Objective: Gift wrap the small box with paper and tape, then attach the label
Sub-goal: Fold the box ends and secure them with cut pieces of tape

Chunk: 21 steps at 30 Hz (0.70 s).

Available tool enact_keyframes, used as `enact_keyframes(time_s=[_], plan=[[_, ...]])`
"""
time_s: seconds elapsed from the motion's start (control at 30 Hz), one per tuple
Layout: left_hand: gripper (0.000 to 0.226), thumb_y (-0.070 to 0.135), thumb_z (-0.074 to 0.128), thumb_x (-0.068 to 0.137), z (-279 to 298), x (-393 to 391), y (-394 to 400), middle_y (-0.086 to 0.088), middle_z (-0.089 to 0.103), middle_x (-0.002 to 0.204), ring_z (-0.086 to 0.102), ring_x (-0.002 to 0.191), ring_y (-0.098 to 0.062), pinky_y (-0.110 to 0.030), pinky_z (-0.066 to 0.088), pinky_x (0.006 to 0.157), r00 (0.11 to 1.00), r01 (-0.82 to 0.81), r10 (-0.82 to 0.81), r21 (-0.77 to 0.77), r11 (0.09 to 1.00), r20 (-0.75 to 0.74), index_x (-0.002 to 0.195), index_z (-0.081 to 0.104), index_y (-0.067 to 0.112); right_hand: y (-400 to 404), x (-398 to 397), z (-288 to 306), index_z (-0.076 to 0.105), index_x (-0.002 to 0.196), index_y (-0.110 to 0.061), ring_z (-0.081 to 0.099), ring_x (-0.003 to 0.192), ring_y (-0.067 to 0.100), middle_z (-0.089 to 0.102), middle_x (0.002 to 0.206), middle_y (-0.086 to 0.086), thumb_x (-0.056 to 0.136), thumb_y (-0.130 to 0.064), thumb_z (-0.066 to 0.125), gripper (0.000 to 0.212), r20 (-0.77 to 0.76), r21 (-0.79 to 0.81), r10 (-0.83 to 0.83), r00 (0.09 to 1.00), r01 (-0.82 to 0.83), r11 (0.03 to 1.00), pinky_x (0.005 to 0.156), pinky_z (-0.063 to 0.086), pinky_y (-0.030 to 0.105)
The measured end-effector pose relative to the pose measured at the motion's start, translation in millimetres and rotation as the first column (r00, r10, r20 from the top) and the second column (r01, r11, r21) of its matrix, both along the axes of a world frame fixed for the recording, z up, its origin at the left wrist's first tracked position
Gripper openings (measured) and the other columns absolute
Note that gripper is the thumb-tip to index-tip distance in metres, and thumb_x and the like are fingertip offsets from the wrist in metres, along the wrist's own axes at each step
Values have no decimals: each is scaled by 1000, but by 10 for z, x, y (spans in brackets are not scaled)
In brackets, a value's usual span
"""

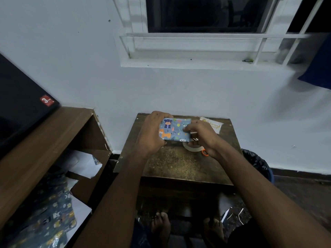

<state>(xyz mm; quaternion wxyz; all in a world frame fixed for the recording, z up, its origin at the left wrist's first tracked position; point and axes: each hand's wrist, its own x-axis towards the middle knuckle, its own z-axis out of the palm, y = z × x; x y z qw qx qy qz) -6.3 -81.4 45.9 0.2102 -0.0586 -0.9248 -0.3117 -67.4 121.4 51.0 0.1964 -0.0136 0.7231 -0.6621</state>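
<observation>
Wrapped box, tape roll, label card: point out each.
wrapped box [174,129], head view, on its patterned top face.
tape roll [192,148], head view, on its front rim.
label card [214,126], head view, on its printed middle.

Box [174,129] above table [179,167], tape roll [192,147] beneath, label [212,125] behind

The small box [174,129] is already covered in blue wrapping paper printed with cartoon animals — a dark dog in a purple top, an orange dog, pale cats — and is held up above the table [179,165], its broad face tilted toward the camera. A roll of clear tape [192,147] lies flat on the table just below the box. The label [214,124] — a pale card with gold lettering — lies flat near the table's far right corner, apart from the box.
</observation>
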Motion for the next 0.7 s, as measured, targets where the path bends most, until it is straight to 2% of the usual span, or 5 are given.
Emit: enact_keyframes(time_s=[0.13,0.3,0.47,0.6,0.7], plan=[[80,-1,93,63,-15,2,-2,1,59,126,56,117,-17,-34,54,92,1000,-10,10,14,1000,13,133,62,20,-24,-3,5,69,108,-8,68,81,25,71,102,10,91,-21,67,21,63,-60,-37,997,41,997,64,52,36],[81,3,97,62,-10,19,-15,1,59,127,56,118,-15,-34,56,93,998,-26,24,24,999,60,133,62,22,0,3,-1,64,120,-6,72,88,22,76,109,11,79,2,77,44,-1,82,84,996,-84,993,74,58,37],[86,1,97,57,-51,-8,12,1,55,128,54,118,-16,-39,57,95,991,-18,10,54,998,132,132,61,23,-27,15,-29,70,111,-1,72,85,26,77,99,8,93,-37,74,40,-43,105,-25,999,30,994,68,54,35],[82,0,86,70,-49,-19,0,0,38,134,48,120,-14,-32,56,94,958,-91,102,-51,994,268,140,54,27,-35,2,-93,73,98,0,69,72,25,77,92,18,91,-49,71,49,-87,182,-62,994,77,980,59,52,32],[71,6,78,82,-70,-12,-70,-7,33,141,41,132,-23,-28,43,97,910,-161,198,-129,978,363,145,49,23,17,-52,-140,75,87,-17,73,84,22,77,90,5,86,-36,74,19,-246,367,-58,967,149,918,72,60,37]])
